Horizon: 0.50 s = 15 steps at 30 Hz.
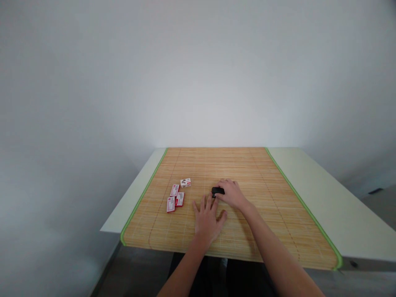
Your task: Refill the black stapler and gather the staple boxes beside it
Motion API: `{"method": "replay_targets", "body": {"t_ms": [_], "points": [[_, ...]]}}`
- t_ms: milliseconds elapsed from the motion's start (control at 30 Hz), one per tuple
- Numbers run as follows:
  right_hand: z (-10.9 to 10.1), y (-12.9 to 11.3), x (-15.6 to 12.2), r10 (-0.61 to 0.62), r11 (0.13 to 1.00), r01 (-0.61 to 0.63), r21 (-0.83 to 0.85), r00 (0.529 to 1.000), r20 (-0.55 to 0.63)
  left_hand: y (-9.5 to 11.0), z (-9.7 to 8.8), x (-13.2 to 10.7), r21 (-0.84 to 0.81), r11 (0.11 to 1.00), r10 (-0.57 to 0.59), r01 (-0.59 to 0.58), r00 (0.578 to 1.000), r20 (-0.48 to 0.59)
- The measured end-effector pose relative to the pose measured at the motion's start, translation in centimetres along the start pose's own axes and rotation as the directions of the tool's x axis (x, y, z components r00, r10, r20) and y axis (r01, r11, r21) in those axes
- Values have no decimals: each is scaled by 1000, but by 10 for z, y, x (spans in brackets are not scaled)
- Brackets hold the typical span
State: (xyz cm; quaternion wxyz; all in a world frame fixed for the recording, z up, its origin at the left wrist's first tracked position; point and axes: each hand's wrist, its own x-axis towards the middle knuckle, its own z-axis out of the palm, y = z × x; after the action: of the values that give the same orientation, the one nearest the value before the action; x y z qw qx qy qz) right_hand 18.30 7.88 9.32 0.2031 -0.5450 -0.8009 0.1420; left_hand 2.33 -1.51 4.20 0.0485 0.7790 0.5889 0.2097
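Note:
A small black stapler (218, 190) rests on the bamboo mat near its middle. My right hand (231, 194) is closed over its right end, fingers curled round the far side and thumb at the near side. Flat on the mat just nearer to me lies my left hand (206, 218), its fingers spread and holding nothing. The tips of its middle and index fingers reach to the stapler's near left end; whether they touch it I cannot tell. The stapler's right part is hidden under my right hand.
Left of my hands, three red-and-white small boxes (171, 204) lie in a cluster. Just beyond them is a white box (185, 182) with a dark picture. The green-edged bamboo mat (235, 161) covers the middle of a white table (334, 198), which stands against a pale wall.

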Motion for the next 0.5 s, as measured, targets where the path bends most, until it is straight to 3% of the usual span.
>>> {"method": "replay_targets", "body": {"t_ms": [133, 267, 367, 500], "points": [[-15, 6, -3, -22, 994, 23, 109, 1000, -7, -1, -2, 1, -12, 1000, -4, 4, 1000, 23], [-32, 24, -19, 3, 958, 24, 284, 996, -92, -2, -3, 1, -22, 1000, 3, -2, 1000, 18], [-40, 45, -37, 77, 910, -15, 414, 988, -134, -1, -3, 1, -21, 1000, -3, 3, 1000, 2], [-44, 83, -63, 199, 814, -104, 571, 974, -106, 0, -1, 0, -21, 1000, -17, 16, 1000, -20]]}}
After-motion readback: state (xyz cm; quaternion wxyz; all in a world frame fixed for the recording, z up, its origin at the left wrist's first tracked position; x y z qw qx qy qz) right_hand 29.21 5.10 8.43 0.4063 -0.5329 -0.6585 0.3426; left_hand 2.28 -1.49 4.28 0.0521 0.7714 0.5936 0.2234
